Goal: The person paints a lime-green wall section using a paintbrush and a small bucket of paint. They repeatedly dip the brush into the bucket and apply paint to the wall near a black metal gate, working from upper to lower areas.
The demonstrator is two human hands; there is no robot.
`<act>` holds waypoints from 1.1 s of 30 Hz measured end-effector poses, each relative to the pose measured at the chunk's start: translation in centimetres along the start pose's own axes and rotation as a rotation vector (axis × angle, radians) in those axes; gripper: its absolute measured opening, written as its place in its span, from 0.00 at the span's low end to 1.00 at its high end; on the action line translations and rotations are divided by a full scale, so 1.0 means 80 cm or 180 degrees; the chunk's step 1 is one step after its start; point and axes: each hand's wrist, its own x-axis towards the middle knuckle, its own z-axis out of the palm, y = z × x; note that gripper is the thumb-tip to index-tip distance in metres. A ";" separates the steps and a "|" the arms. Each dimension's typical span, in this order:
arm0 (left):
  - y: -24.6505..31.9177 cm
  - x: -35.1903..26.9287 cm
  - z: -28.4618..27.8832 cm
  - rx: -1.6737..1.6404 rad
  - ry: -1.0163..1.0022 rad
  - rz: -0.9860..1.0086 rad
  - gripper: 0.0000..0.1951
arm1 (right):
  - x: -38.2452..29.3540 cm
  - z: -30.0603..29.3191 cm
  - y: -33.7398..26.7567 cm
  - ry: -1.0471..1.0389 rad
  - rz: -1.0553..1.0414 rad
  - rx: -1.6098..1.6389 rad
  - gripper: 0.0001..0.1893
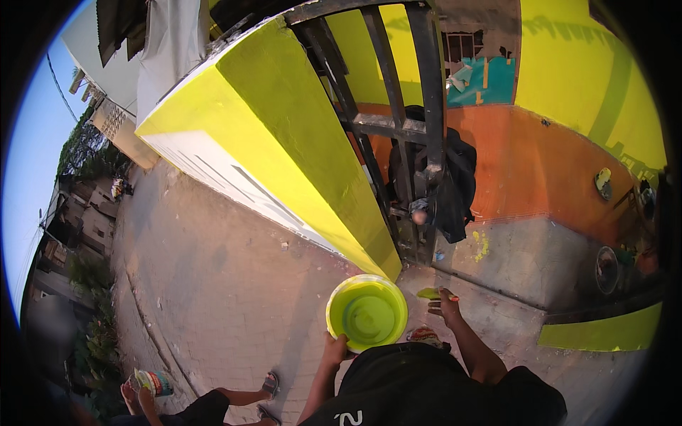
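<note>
My left hand (337, 347) grips the near-left rim of a round bucket (397, 304), held in front of my body. Yellow-green paint (373, 318) shows inside it and coats its inner wall. In my right hand (446, 310), to the right of the bucket and apart from it, is a paintbrush (428, 293) covered in the same colour; a reddish handle end sticks out past the fingers. Beyond the bucket rises a wall pillar (303, 128) painted yellow-green, with a white panel (224, 173) on its left face.
A black metal gate (434, 101) stands beside the pillar, with dark cloth (453, 213) hanging on it. Behind is an orange and yellow-green wall (511, 165). At lower left, another person's hands (143, 399) hold a paint tub (154, 382) above the paved ground (213, 277).
</note>
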 end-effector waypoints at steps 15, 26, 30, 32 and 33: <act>0.013 0.022 0.056 0.0337 -0.0553 0.0286 0.29 | -0.136 -0.032 -0.142 0.0239 -0.1572 0.0201 0.13; -0.007 0.037 0.067 0.0706 -0.0615 0.0903 0.30 | -0.197 0.086 -0.179 -0.1148 -0.2514 -0.2949 0.14; 0.006 0.028 0.079 0.1226 -0.0654 0.0886 0.30 | -0.175 0.088 -0.138 -0.1220 -0.1823 -0.3571 0.12; 0.016 0.017 0.088 0.1465 -0.0632 0.0755 0.31 | -0.165 0.086 -0.123 -0.1325 -0.1696 -0.3742 0.11; 0.021 0.013 0.092 0.1541 -0.0687 0.0732 0.31 | -0.159 0.084 -0.118 -0.1333 -0.1622 -0.3885 0.11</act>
